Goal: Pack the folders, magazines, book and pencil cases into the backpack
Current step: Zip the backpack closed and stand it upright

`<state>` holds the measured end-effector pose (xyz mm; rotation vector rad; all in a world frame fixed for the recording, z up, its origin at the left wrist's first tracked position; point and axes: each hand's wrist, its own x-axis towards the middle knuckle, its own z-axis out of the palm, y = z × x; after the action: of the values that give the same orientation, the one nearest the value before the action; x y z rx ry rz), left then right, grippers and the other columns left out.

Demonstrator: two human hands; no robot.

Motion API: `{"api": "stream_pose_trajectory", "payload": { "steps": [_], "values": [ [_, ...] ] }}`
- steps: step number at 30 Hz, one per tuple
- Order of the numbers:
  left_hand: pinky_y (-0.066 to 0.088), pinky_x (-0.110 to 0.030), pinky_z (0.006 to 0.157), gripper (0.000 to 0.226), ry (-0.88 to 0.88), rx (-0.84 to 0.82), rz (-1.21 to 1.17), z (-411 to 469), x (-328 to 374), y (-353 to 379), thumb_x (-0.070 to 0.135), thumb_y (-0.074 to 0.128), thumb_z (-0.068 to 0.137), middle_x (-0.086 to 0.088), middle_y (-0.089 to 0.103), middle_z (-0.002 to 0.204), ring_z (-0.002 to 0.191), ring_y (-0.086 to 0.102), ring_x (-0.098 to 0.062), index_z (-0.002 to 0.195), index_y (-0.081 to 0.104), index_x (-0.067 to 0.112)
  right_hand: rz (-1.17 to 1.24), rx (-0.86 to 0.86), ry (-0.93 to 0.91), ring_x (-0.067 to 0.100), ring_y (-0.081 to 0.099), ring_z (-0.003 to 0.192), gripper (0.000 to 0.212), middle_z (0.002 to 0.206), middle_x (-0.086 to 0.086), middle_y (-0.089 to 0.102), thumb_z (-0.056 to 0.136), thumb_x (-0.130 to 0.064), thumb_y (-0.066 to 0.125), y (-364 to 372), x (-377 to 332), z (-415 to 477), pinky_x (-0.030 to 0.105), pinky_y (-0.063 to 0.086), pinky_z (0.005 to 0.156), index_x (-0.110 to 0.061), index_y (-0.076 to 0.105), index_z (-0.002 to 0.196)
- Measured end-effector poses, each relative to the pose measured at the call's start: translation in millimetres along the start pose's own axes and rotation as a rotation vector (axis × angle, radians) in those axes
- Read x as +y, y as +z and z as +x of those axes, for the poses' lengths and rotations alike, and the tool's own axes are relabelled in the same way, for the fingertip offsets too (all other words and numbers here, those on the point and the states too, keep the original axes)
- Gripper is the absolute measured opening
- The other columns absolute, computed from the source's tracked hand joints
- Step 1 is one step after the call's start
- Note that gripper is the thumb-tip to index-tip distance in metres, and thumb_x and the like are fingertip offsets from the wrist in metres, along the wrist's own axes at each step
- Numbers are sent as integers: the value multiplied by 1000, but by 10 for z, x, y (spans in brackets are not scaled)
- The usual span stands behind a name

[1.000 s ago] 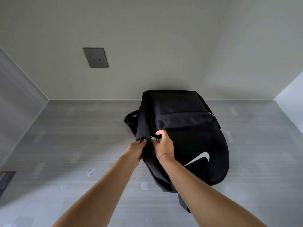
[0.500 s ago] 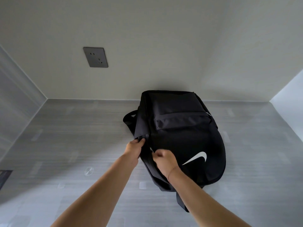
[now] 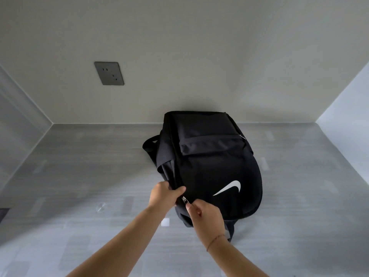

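Observation:
A black backpack (image 3: 215, 168) with a white swoosh lies on the grey table (image 3: 79, 176), its base against the back wall. My left hand (image 3: 162, 194) pinches the fabric along the bag's left side seam. Just below it, my right hand (image 3: 205, 216) grips the metal zipper pull (image 3: 184, 200) near the bag's lower left corner. No folders, magazines, book or pencil cases are in view.
A grey wall socket (image 3: 109, 73) sits on the back wall at the left. Walls close in the table at left, back and right. A small round fitting (image 3: 100, 206) and a white tape mark (image 3: 165, 222) lie on the table left of the bag. A dark object (image 3: 3, 213) shows at the far left edge.
My right hand has drawn the zipper pull down the bag's left side toward me. My left hand followed it down the seam, still holding the fabric.

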<state>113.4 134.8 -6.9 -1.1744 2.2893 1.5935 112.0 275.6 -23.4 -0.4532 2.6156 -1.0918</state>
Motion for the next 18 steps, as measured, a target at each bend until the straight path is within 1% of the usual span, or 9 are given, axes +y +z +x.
{"api": "stream_pose_trajectory", "payload": {
  "steps": [2, 5, 8, 11, 13, 14, 15, 16, 18],
  "values": [
    [43, -13, 38, 17, -48, 4, -172, -14, -10, -25, 18, 71, 83, -5, 61, 66, 52, 57, -14, 78, 63, 3, -5, 8, -18, 10, 42, 48, 39, 48, -4, 44, 89, -37, 52, -39, 91, -40, 17, 31, 45, -24, 41, 55],
    [44, -12, 39, 24, -96, 49, -289, -41, -58, -26, 18, 71, 83, -7, 65, 74, 57, 62, -15, 93, 65, -3, 24, 34, -39, 12, 46, 49, 38, 47, -5, 48, 86, -37, 57, -145, 312, -132, 17, 33, 45, -28, 42, 52],
    [47, -16, 44, 28, -159, 97, -337, -23, -122, -45, 22, 72, 83, -7, 64, 74, 56, 61, -15, 90, 61, -3, 60, 102, 70, 11, 42, 49, 46, 48, -11, 47, 85, -30, 62, -400, 715, -220, 20, 28, 45, -25, 34, 48],
    [47, -27, 56, 28, -86, 198, -150, -35, -153, -6, 25, 72, 82, -9, 60, 71, 58, 57, -20, 78, 54, 5, 16, 174, 174, 14, 32, 45, 50, 44, -6, 40, 86, -32, 61, -765, 1156, -305, 25, 22, 46, -20, 29, 49],
    [46, -36, 76, 28, 107, 414, 122, -106, -163, 121, 25, 73, 80, -9, 56, 94, 84, 56, -27, 92, 53, 9, 18, 186, 145, 13, 33, 47, 50, 43, -4, 35, 86, -32, 61, -911, 1282, -347, 25, 22, 46, -19, 30, 50],
    [43, -39, 85, 38, 266, 532, 267, -170, -156, 226, 28, 74, 77, -7, 53, 105, 98, 52, -27, 104, 53, 10, 26, 187, 117, 13, 32, 48, 49, 44, -3, 32, 87, -29, 61, -935, 1301, -351, 23, 20, 45, -16, 31, 50],
    [41, -39, 90, 48, 464, 587, 404, -234, -138, 360, 33, 75, 75, -4, 53, 112, 106, 48, -25, 113, 54, 13, 36, 193, 82, 12, 30, 48, 47, 44, -3, 28, 87, -28, 62, -947, 1295, -347, 24, 21, 45, -13, 34, 52],
    [39, -37, 93, 53, 669, 555, 518, -306, -97, 507, 41, 75, 72, -1, 55, 113, 108, 48, -22, 115, 55, 16, 44, 205, 49, 13, 30, 48, 45, 45, -3, 28, 86, -28, 62, -952, 1276, -336, 24, 21, 46, -8, 38, 54],
    [33, -29, 94, 56, 966, 349, 676, -420, 3, 808, 53, 72, 65, 6, 61, 106, 104, 53, -17, 110, 61, 21, 55, 230, -7, 14, 38, 50, 41, 46, -1, 36, 84, -36, 59, -967, 1236, -314, 24, 26, 46, -9, 48, 56]
  ]
}}
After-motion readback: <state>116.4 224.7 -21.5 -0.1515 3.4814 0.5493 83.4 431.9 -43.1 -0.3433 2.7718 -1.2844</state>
